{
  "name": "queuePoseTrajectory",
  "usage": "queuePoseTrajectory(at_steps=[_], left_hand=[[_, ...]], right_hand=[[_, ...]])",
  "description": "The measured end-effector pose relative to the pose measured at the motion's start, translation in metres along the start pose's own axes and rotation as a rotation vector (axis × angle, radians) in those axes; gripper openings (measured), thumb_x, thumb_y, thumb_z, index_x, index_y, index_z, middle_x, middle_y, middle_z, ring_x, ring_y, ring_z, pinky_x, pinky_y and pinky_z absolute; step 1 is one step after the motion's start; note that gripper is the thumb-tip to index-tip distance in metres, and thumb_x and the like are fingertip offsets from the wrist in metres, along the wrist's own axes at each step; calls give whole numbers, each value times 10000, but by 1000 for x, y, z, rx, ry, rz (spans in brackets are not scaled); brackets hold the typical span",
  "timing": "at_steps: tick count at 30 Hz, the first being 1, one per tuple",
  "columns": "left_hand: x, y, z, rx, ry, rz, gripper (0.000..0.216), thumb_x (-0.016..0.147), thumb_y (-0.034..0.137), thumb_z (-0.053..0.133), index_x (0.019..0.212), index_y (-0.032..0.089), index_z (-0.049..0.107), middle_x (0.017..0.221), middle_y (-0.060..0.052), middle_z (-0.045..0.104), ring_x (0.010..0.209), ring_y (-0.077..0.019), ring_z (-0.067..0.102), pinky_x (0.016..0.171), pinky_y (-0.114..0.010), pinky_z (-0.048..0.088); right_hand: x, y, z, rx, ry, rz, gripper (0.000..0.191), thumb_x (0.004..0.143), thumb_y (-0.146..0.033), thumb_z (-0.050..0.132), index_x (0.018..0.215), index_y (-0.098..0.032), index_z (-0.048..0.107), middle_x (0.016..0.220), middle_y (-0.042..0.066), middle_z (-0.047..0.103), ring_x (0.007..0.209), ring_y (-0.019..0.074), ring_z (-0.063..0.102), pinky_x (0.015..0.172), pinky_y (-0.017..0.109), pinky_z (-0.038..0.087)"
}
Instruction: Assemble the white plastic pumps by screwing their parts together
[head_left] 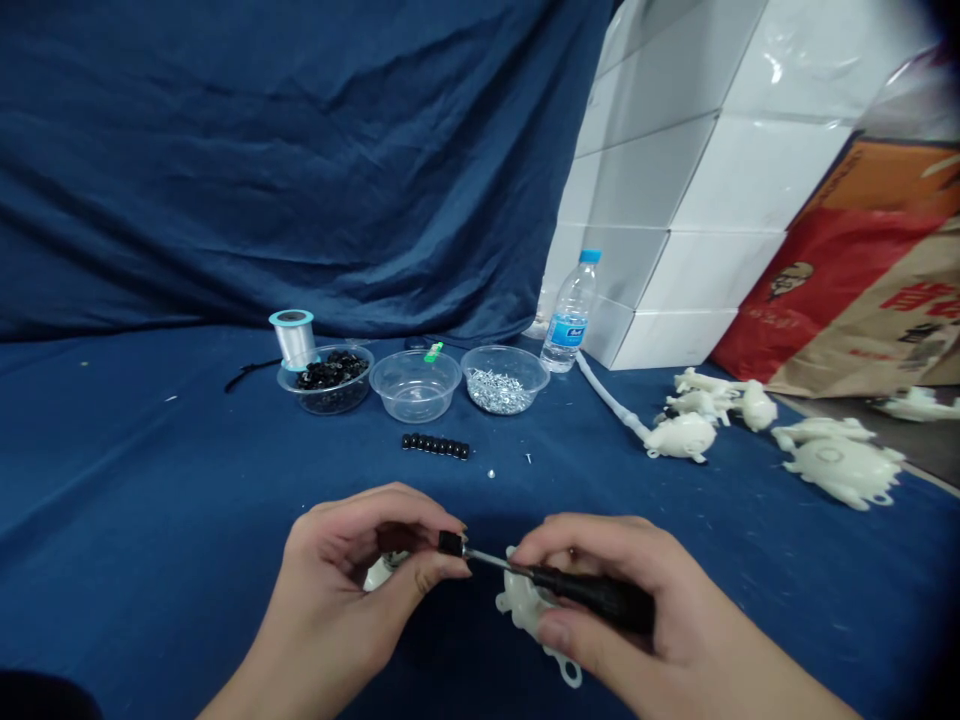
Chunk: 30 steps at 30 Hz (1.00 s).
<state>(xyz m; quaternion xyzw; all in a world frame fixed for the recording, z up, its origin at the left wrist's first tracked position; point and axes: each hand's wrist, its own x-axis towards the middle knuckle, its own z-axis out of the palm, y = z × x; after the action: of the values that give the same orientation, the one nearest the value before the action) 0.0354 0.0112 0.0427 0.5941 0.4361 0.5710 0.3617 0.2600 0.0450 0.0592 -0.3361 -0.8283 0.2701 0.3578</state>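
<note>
Between thumb and forefinger, my left hand (360, 575) pinches a small black block (451, 543). My right hand (630, 580) grips a black-handled screwdriver (592, 592), its metal shaft pointing left with the tip at the block. Under the screwdriver lies a cream plastic part (525, 602) with ring-shaped tabs, partly covered by my right hand. Another cream piece (381, 570) shows behind my left fingers, mostly hidden. Ahead of my hands sits a row of small black pieces (435, 446), with two tiny screws (528, 458) to its right.
Clear bowls stand at the back: one with black pieces (330, 375), one with a green-marked rim (416, 395), one with screws (499, 390). Behind are a wire spool (292, 338) and water bottle (570, 318). Cream plastic parts (840, 460), white boxes (675, 200) and a paper bag (847, 300) fill the right.
</note>
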Motion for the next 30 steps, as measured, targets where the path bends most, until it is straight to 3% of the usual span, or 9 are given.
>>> queuePoseTrajectory(at_steps=[3, 6, 10, 14, 17, 19, 23, 27, 30], left_hand=[[1, -1, 2, 1, 3, 3, 191, 773, 127, 769, 855, 299, 772, 818, 28, 754, 699, -115, 711, 629, -146, 565], [1, -2, 4, 15, 6, 0, 216, 771, 102, 757, 834, 307, 783, 810, 39, 757, 686, -94, 709, 616, -113, 553], [2, 0, 2, 34, 14, -1, 231, 765, 87, 754, 826, 308, 785, 808, 45, 761, 692, -100, 717, 626, -123, 563], [5, 5, -2, 76, -11, 26, 189, 775, 126, 774, 827, 307, 782, 798, 42, 761, 692, -112, 719, 624, -141, 566], [7, 6, -3, 91, -29, 5, 163, 774, 148, 783, 816, 305, 777, 795, 46, 758, 689, -105, 712, 623, -131, 559], [6, 5, -3, 75, -30, -10, 181, 776, 158, 784, 859, 318, 769, 816, 51, 759, 708, -105, 714, 646, -133, 568], [5, 5, -3, 10, -38, -18, 198, 797, 180, 776, 924, 332, 765, 856, 40, 752, 730, -112, 709, 652, -149, 570], [5, 8, -2, -38, -13, 0, 148, 769, 130, 770, 802, 274, 779, 853, 13, 748, 739, -133, 717, 640, -167, 568], [4, 8, -3, -26, -7, 11, 149, 763, 127, 773, 781, 275, 779, 827, 16, 747, 723, -134, 717, 632, -170, 567]], right_hand=[[-1, -4, 1, -331, 94, -418, 208, 913, -75, 549, 1031, -155, 701, 780, 53, 744, 574, 175, 690, 484, 281, 538], [-2, -7, 4, -519, 69, -547, 265, 951, -51, 451, 1001, -93, 708, 747, 83, 750, 570, 204, 699, 479, 326, 526], [-6, -6, 9, -213, 83, -224, 249, 971, -159, 502, 943, -164, 749, 793, 75, 759, 667, 190, 715, 561, 273, 548], [-6, -3, 10, 239, -149, 312, 307, 990, -384, 518, 917, -215, 763, 724, 34, 720, 595, 138, 655, 515, 215, 513], [-7, -4, 8, 309, -168, 406, 216, 934, -378, 607, 1055, -226, 700, 772, 21, 709, 590, 122, 644, 524, 203, 537], [-7, -5, 7, 145, -37, 223, 257, 860, -250, 685, 1116, -260, 658, 848, 13, 714, 667, 140, 682, 614, 232, 582], [-5, -2, 8, -153, 141, -285, 257, 869, -71, 598, 1075, -218, 637, 855, 11, 724, 661, 132, 686, 595, 225, 558], [-2, 2, 3, -420, 190, -531, 159, 901, -81, 641, 1042, -148, 671, 849, 34, 770, 676, 150, 704, 633, 281, 550], [-1, 2, -3, -522, 161, -630, 152, 948, -127, 616, 1080, -134, 691, 856, 47, 781, 643, 159, 687, 566, 311, 518]])
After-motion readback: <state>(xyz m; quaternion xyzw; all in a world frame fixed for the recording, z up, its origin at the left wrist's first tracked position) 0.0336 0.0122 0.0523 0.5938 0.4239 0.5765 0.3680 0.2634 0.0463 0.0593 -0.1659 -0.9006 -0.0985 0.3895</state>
